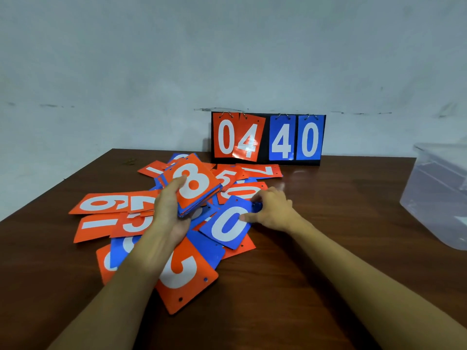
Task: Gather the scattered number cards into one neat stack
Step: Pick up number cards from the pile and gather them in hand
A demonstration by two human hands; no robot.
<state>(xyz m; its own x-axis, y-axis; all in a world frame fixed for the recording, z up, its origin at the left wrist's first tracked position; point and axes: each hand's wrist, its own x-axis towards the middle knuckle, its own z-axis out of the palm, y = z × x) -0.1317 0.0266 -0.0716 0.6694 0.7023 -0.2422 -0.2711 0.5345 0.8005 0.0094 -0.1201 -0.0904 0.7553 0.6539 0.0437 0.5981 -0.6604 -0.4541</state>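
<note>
Left hand [168, 210] grips a glossy rectangular stack [202, 190], orange 8 uppermost; right hand [271, 210] pinches the blue 0 card [226, 224], long axis seemingly pointing far-right.

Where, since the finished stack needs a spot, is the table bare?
Bare table lies between the right hand and the clear bin, and in front, right of the orange 2 card. Left of centre, scattered cards crowd everything up to the scoreboard.

Number cards [228, 227]: thin, smooth, glossy plastic-looking sheet, glare on some. Table [341, 210]: brown wood grain, smooth, slight sheen. Scoreboard [266, 147]: matt black board, metal rings [228, 114], shiny card faces. Bin [439, 193]: translucent frosted plastic. Wall [227, 59]: matt paint, scuffed.
</note>
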